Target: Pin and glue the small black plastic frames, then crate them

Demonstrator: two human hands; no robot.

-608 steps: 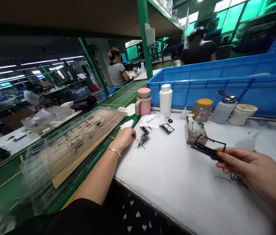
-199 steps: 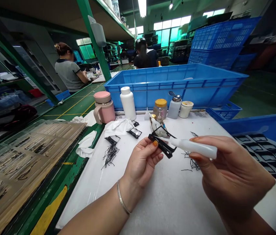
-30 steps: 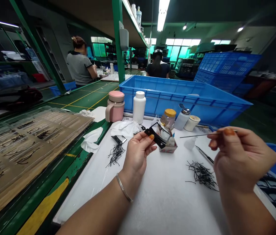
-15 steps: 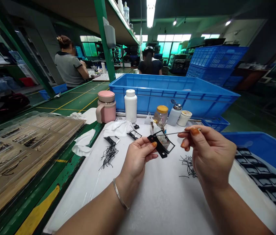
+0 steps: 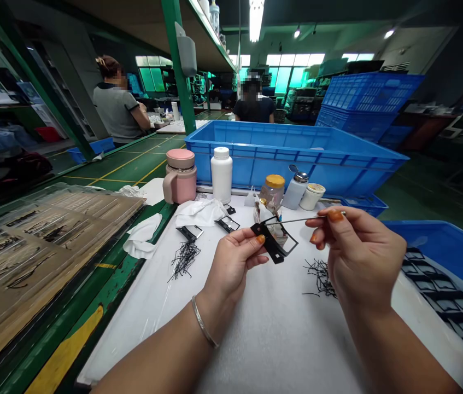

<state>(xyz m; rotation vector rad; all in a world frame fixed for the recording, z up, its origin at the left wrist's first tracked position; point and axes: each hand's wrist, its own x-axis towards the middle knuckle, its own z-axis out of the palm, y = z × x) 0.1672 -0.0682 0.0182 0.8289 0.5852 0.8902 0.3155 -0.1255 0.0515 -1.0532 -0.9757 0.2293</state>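
Note:
My left hand pinches a small black rectangular frame by its left end, held above the white work surface. My right hand pinches a thin metal pin between thumb and forefinger; the pin lies level and its tip reaches the frame's top edge. A loose heap of black pins lies under the right hand, and another heap of pins lies to the left. Two more small black frames rest on the surface near a white cloth.
A pink mug, white bottle, yellow-lidded jar and dispenser bottle stand before a large blue crate. A blue bin of black frames sits right. Clear trays lie left. Two people stand behind.
Over the last second my right hand brought the pin leftward from beside the frame until its tip meets the frame. My left hand kept hold of the frame, barely moving.

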